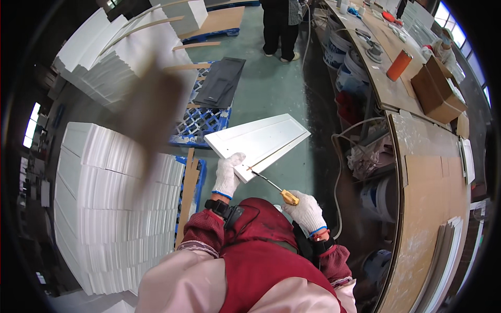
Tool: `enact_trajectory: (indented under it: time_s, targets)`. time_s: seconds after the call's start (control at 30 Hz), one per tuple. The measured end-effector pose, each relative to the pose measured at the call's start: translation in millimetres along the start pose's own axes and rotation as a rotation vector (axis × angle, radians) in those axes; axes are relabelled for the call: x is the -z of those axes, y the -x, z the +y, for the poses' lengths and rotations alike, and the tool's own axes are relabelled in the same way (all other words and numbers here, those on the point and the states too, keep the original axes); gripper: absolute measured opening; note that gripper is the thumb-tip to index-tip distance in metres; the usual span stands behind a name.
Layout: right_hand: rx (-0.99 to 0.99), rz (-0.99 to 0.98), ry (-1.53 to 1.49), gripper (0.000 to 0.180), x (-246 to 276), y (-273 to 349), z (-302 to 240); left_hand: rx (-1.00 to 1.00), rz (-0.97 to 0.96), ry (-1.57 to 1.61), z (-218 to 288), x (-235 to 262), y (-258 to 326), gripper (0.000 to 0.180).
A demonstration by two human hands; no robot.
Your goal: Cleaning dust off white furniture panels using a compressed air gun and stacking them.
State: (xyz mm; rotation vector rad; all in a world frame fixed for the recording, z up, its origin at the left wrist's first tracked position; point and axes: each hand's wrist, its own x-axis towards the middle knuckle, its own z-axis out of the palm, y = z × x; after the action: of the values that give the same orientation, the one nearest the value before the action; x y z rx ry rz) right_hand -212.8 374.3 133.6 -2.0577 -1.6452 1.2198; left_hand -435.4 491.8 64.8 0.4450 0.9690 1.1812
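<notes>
Gloves on both hands from where I'm watching: left hand is clamped over the near edge of a white panel, fingers curled round the rim, and right hand is closed tight on the yellow handle of a screwdriver whose tip sits right at the groove near that same edge. Panel is held out over the green floor, tilted, resting near my lap. Looks stiff and fairly light to me, smooth painted face so probably slippery, and corners likely chip easily, so gripping the edge seems the sane spot. Stacks of white panels sit to the left, a long dusty workbench curves along the right, and another person stands farther back.
</notes>
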Motion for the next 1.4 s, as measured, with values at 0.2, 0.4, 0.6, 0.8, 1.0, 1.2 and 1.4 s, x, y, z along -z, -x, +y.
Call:
enact_trajectory:
  time_s: [0.2, 0.4, 0.6, 0.8, 1.0, 1.2, 1.4]
  targets:
    - [-0.034, -0.027, 0.000, 0.040, 5, 1, -4, 0.031, -0.014, -0.001, 1, -3, -2, 0.026]
    - [-0.004, 0.005, 0.014, 0.044, 1, -7, 2, 0.053, -0.002, -0.037, 1, -4, -4, 0.027]
    - [0.012, -0.028, 0.043, 0.044, 3, -12, -8, 0.044, -0.025, -0.021, 4, -3, -8, 0.032]
    - [-0.005, 0.018, -0.076, 0.035, 9, 1, -5, 0.049, -0.038, -0.049, 4, -5, -7, 0.032]
    - [0.031, -0.010, -0.019, 0.037, -7, -11, -2, 0.076, -0.077, 0.016, -2, 9, -10, 0.031]
    - [0.011, -0.041, -0.033, 0.040, -8, 4, 17, 0.063, -0.050, 0.015, 1, -1, -9, 0.023]
    - [0.004, -0.131, -0.031, 0.044, -14, 17, 38, 0.040, -0.032, -0.022, -1, 1, -19, 0.028]
